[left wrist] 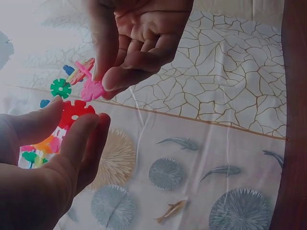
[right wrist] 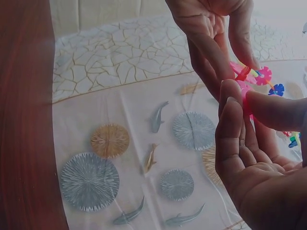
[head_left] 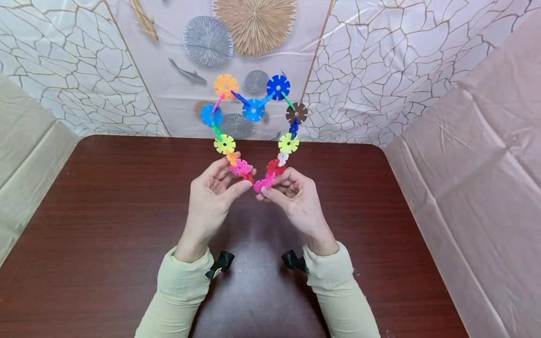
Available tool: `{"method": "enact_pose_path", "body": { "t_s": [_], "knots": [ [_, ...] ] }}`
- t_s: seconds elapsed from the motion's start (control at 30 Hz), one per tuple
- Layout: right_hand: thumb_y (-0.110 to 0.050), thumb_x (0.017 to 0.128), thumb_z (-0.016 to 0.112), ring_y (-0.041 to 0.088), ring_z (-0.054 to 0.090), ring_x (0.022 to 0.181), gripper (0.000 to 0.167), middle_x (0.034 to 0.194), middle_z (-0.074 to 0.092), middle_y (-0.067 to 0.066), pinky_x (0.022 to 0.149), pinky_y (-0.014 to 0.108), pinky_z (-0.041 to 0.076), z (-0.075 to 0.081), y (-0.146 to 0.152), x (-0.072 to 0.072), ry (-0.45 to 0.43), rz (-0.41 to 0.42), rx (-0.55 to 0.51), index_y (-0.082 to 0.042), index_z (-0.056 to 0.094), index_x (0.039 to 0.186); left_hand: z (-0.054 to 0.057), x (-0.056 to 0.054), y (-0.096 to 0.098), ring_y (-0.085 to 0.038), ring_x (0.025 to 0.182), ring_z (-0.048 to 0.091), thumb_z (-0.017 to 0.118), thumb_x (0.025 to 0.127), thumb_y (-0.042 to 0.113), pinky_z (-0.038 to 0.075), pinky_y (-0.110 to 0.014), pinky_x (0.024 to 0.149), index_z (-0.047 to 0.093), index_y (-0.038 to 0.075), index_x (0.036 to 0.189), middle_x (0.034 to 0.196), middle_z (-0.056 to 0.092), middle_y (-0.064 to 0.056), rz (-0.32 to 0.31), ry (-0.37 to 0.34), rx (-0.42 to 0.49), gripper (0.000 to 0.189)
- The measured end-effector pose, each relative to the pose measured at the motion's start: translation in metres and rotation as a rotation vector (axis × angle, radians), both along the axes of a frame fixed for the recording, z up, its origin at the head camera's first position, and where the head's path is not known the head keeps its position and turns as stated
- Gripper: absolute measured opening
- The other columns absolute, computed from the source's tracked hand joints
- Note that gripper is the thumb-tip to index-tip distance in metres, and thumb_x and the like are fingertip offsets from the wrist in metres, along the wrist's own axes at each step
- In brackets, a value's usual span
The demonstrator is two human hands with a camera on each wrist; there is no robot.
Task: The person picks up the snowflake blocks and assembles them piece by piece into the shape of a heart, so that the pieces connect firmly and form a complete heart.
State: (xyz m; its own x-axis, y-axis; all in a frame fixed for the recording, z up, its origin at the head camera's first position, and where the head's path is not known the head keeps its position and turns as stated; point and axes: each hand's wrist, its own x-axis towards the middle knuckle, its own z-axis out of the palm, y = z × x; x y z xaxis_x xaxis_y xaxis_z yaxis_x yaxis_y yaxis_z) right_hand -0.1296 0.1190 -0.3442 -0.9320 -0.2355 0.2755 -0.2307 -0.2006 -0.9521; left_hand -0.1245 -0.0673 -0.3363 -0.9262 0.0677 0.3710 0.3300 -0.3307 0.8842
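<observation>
A heart-shaped chain of colourful notched plastic discs (head_left: 253, 111) is held up over the table between both hands. My left hand (head_left: 208, 197) pinches a red disc (left wrist: 76, 115) at the lower end of the chain's left side. Thumb and fingers of my right hand (head_left: 301, 199) pinch a pink disc (head_left: 264, 183) at the bottom of the right side. Red and pink edges are very close in the left wrist view; whether they are slotted together I cannot tell. Fingers hide much of the pink disc (right wrist: 244, 96) in the right wrist view.
A dark reddish-brown table (head_left: 105, 225) lies beneath the hands. Behind it hangs a patterned backdrop (head_left: 359, 70), with beige cloth (head_left: 469, 164) along the right side and more at the left. Small black wrist cameras (head_left: 220, 264) are on both sleeves.
</observation>
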Motion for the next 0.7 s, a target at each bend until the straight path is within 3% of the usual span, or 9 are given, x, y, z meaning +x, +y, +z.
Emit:
{"method": "enact_pose_path", "body": {
  "t_s": [0.17,0.4,0.7],
  "knots": [
    [0.009,0.086,0.066,0.042,0.069,0.078,0.015,0.092,0.070,0.020,0.077,0.046,0.057,-0.0009,-0.0027,0.0006,0.009,0.003,-0.011,0.007,0.056,0.097,-0.0005,0.0006,0.0001,-0.030,0.109,0.064,0.076,0.081,-0.002,0.049,-0.035,0.096,0.055,-0.001,0.132,0.114,0.067,-0.020,0.012,-0.015,-0.013,0.056],
    [0.010,0.086,0.066,0.029,0.071,0.076,0.017,0.091,0.070,0.018,0.079,0.043,0.057,-0.0022,-0.0045,0.0005,0.027,-0.005,-0.021,0.004,0.057,0.099,-0.0004,0.0014,0.0007,-0.031,0.110,0.064,0.075,0.081,-0.002,0.049,-0.035,0.095,0.057,-0.001,0.130,0.115,0.066,-0.021,0.001,-0.025,-0.004,0.052],
    [0.009,0.085,0.067,0.028,0.072,0.077,0.019,0.091,0.070,0.017,0.080,0.042,0.057,-0.0012,-0.0072,0.0022,0.023,-0.015,-0.054,0.002,0.058,0.101,0.0004,0.0021,0.0032,-0.034,0.107,0.065,0.075,0.081,-0.003,0.052,-0.038,0.091,0.065,-0.005,0.114,0.111,0.067,-0.023,-0.005,-0.006,0.021,0.035]
  ]
}}
